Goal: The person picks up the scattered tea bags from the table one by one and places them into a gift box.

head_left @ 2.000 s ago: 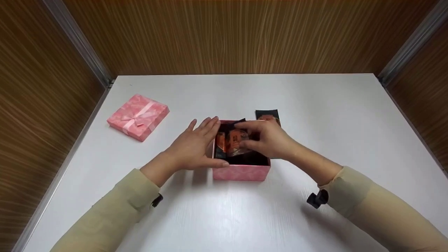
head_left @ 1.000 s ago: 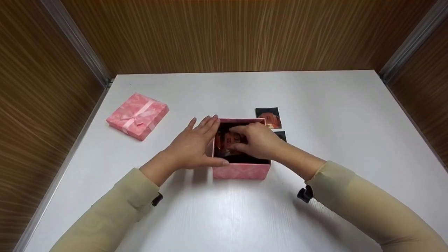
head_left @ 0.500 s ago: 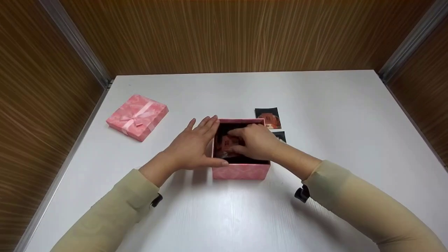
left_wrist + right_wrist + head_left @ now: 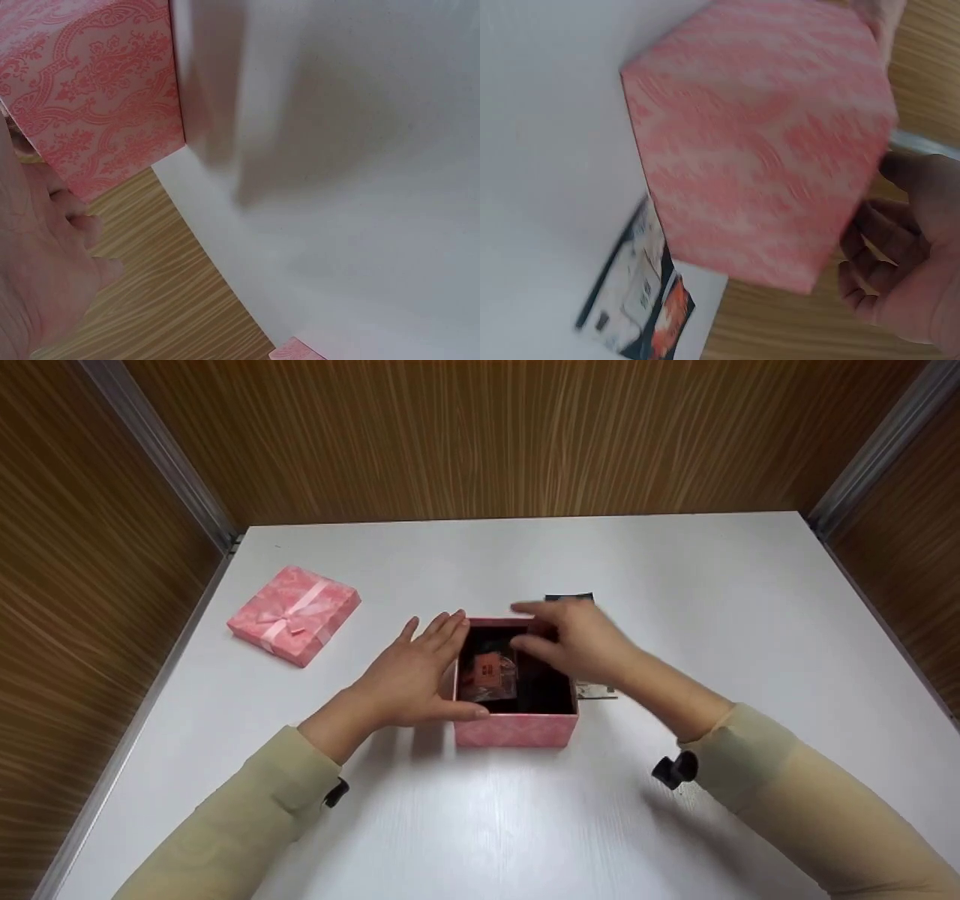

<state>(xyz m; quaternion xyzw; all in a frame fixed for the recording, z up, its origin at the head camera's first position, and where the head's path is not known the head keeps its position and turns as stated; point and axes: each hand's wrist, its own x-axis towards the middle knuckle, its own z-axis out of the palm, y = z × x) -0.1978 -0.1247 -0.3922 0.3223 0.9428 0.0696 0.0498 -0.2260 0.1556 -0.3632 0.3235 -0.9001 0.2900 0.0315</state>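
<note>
An uncovered pink box [image 4: 517, 731] with a dark inside stands mid-table. In its left half lies a packet [image 4: 487, 670] with an orange-red label and shiny clear film. My left hand [image 4: 409, 679] rests along the box's left side, fingers straight at the far left corner and thumb on the near rim. My right hand [image 4: 581, 637] hovers over the box's right rim, fingers loosely bent, with a gap between thumb and fingers and nothing held. Flat beside the box lie a pale-patterned packet [image 4: 634, 289] and an orange and black one [image 4: 673, 319], partly hidden by this hand in the head view.
A pink lid [image 4: 295, 615] with a ribbon bow lies on the white table [image 4: 712, 607] at the left. Wood-grain panels [image 4: 480, 435] close in the back and both sides.
My right hand has come up out of the box and moved right and away from me, its fingers parted. A packet stays inside at the left. The left hand has kept its place.
</note>
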